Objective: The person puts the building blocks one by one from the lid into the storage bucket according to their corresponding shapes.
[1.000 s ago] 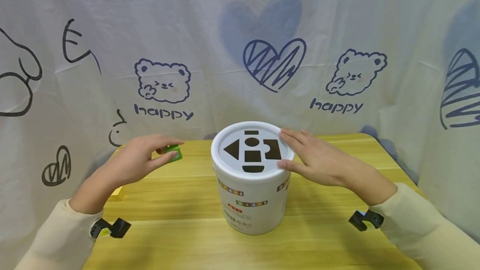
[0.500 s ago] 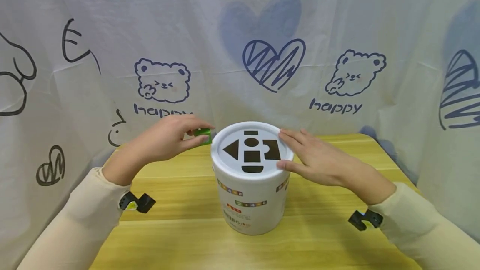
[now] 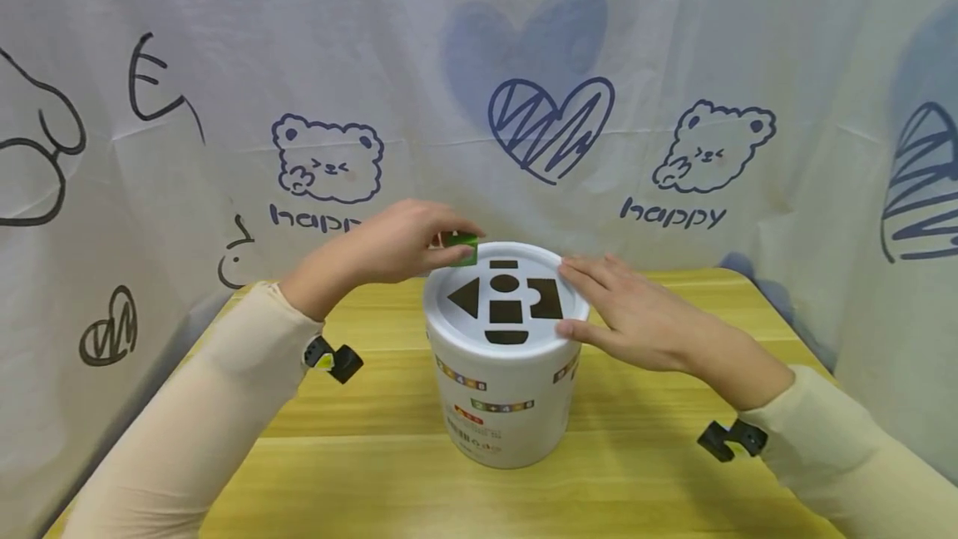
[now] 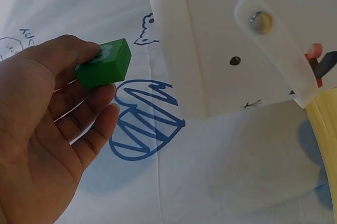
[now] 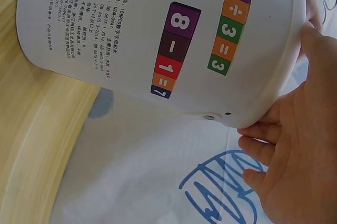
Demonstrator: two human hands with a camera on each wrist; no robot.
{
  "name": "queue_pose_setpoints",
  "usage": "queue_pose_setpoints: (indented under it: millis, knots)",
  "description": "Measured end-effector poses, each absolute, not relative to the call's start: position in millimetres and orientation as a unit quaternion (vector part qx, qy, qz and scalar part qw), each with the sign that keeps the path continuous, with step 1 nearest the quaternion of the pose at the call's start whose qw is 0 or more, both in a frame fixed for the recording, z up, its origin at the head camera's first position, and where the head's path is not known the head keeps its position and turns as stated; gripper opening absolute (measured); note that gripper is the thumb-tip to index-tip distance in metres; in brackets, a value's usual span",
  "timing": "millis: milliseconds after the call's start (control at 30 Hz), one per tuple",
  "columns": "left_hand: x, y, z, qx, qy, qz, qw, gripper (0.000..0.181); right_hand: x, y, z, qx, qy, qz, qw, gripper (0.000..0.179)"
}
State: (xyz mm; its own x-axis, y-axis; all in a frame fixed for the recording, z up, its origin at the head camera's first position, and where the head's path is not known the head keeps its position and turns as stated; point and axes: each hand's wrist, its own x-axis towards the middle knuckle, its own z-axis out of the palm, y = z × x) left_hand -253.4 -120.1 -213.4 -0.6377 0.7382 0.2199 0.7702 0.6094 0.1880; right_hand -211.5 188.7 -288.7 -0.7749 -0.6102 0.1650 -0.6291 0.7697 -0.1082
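A white bucket (image 3: 497, 431) stands upright on the table, its lid (image 3: 470, 333) cut with several shaped slots. Between thumb and fingers my left hand (image 3: 389, 244) pinches a small green block (image 3: 467, 241), which overlaps the lid's far left rim in the head view. In the left wrist view, pale marking shows on the face of the block (image 4: 108, 62), partly under the thumb. My right hand (image 3: 636, 318) rests on the right side of the lid's rim, fingers extended. The right wrist view shows its fingertips (image 5: 253, 132) against the rim.
The wooden table (image 3: 337, 456) carries the bucket, and a printed cloth (image 3: 434, 140) hangs behind and at both sides. A white handle (image 4: 276, 50) is fixed to the bucket's side. Black wrist mounts (image 3: 333, 358) sit on both sleeves.
My left hand has moved right and away from me with the green block, from left of the bucket to the lid's far left rim. My right hand has stayed in place.
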Motion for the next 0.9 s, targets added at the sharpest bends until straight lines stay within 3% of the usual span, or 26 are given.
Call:
queue_pose_setpoints:
  millis: [500,900]
  knots:
    - [-293.1,-85.1,-210.6,-0.444,-0.889,-0.11,0.002,0.026,-211.5,189.6,-289.7,0.332,-0.938,0.079,0.066,0.084]
    - [-312.3,-56.4,-200.2,-0.449,-0.889,-0.037,-0.081,0.021,-211.1,188.8,-288.7,0.326,-0.94,0.082,0.059,0.084]
